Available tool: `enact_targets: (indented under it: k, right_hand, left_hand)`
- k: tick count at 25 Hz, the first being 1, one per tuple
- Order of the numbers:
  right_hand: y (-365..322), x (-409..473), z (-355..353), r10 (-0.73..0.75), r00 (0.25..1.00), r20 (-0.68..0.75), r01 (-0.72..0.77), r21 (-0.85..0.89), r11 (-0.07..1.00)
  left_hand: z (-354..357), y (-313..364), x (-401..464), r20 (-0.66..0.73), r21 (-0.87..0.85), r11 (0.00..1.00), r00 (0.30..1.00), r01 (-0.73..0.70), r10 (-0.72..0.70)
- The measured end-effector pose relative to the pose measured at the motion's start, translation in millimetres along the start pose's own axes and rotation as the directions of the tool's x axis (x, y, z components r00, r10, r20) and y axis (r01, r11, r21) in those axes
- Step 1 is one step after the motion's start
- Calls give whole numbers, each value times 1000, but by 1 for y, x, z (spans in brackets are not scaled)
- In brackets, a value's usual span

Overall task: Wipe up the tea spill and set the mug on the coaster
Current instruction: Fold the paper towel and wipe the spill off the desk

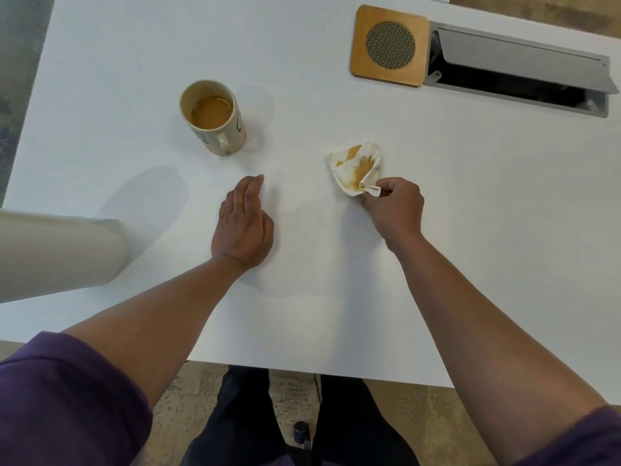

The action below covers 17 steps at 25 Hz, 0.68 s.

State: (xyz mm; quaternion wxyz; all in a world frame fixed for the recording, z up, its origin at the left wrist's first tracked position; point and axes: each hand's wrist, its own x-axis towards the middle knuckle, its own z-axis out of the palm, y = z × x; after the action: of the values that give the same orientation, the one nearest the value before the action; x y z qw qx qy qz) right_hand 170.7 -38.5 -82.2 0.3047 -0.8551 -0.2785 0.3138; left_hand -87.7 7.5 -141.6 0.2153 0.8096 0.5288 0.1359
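now right hand [393, 203] pinching stained napkin [357, 166], left hand [242, 227] flat on table [134, 62]

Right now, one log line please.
right hand pinches stained napkin | left hand rests on table | mug off coaster

I see a white surface [470, 230] filling most of my view. Set into its far right part is a grey metal cable hatch [517, 70], its lid tilted open over a dark slot. At the left edge a beige cylinder [57, 253], perhaps a roll of paper, juts in over the surface. Below the near edge I see speckled tan floor [292, 391], dark trousers [353, 428], and a small black chair part [301, 431].
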Motion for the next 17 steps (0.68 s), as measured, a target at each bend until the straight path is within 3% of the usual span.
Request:
enact_targets:
  k: [2, 4, 7, 9, 12, 15, 17]
  right_hand:
    - [-3, 5, 2, -126, 992, -14, 121, -196, 973]
    - [-7, 9, -3, -288, 957, 0, 265, -395, 879]
    - [-17, 23, -14, -448, 869, 209, 480, -574, 663]
    - [-27, 36, -18, -345, 891, 295, 452, -500, 739]
    - [-34, 56, -20, -96, 963, 253, 150, -203, 968]
    - [-30, 64, -21, 52, 981, 188, -64, 63, 996]
    - [-28, 65, -24, 146, 963, 227, -212, 301, 930]
  left_hand:
    - [0, -1, 0, -7, 0, 1000, 1000, -4, 4]
    - [1, -1, 0, -16, -1, 1000, 1000, -7, 7]
    - [2, -1, -1, -24, 3, 1000, 1000, -14, 14]
    - [2, -1, 0, -24, 6, 1000, 1000, -19, 19]
    - [3, -3, 1, -29, 11, 1000, 999, -28, 28]
    - [3, -3, 1, -31, 16, 999, 999, -33, 34]
    - [3, -3, 1, -32, 11, 999, 999, -30, 30]
